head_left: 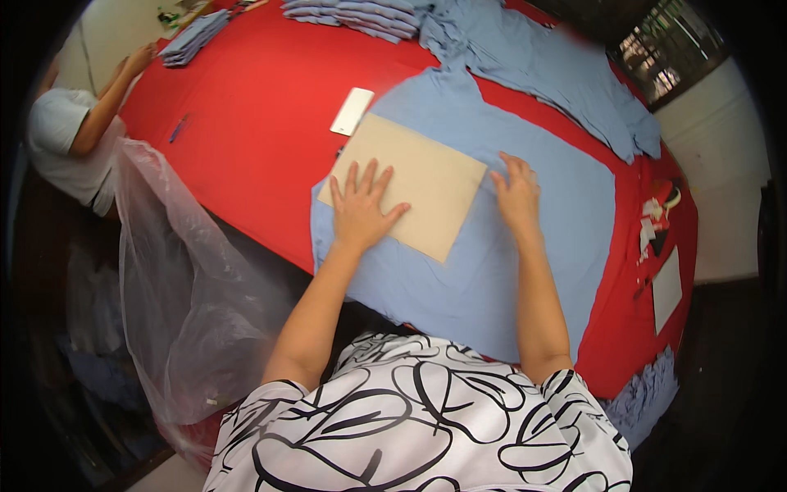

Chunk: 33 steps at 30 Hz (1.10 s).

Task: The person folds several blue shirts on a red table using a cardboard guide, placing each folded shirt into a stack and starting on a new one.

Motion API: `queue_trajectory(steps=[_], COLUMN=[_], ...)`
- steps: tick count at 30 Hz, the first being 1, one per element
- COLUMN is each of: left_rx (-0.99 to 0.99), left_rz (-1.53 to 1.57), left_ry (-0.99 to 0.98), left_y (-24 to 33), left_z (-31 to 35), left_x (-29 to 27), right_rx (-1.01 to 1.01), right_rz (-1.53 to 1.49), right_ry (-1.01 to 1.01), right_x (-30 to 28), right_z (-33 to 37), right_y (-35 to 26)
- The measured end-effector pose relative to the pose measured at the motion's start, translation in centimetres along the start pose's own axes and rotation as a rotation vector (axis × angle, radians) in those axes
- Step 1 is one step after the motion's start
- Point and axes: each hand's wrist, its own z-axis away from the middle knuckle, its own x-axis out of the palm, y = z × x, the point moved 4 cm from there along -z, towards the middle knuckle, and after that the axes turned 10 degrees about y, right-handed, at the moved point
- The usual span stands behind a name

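A blue garment (557, 205) lies spread on the red-covered table in front of me. On top of it rests a beige rectangular board (430, 176), set at a slant. My left hand (362, 209) presses flat on the board's left part with its fingers spread. Just past the board's right edge, my right hand (518, 193) is over the garment, fingers apart and slightly bent, holding nothing. A white rectangular object (352, 111) lies on the table beyond the board's upper left corner.
Folded blue garments (361, 15) are stacked at the far side, near another loose blue garment (549, 70). A person (70, 139) stands at the left edge beside a clear plastic bag (188, 295). Small items and a white sheet (667, 289) lie at the right of the red table (246, 123).
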Motion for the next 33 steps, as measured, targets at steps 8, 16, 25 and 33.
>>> queue_trajectory(steps=[8,16,25,33], left_rx=[0.017,0.002,-0.004,0.048], left_rz=[-0.067,-0.095,-0.057,0.099], left_ry=[-0.043,-0.073,-0.045,-0.120], left_y=[-0.2,0.5,0.5,-2.1], left_z=[0.2,0.0,-0.1,-2.6], left_x=[0.5,0.7,0.2,-0.4], right_rx=[0.391,0.598,0.727,0.169], right_rz=[0.535,0.651,0.765,0.176], right_ry=[0.099,0.076,0.067,0.131], right_x=[-11.6,-12.2,-13.1,-4.7], right_z=[18.5,23.1,26.4,10.9], right_y=[17.6,18.8,18.1,10.0])
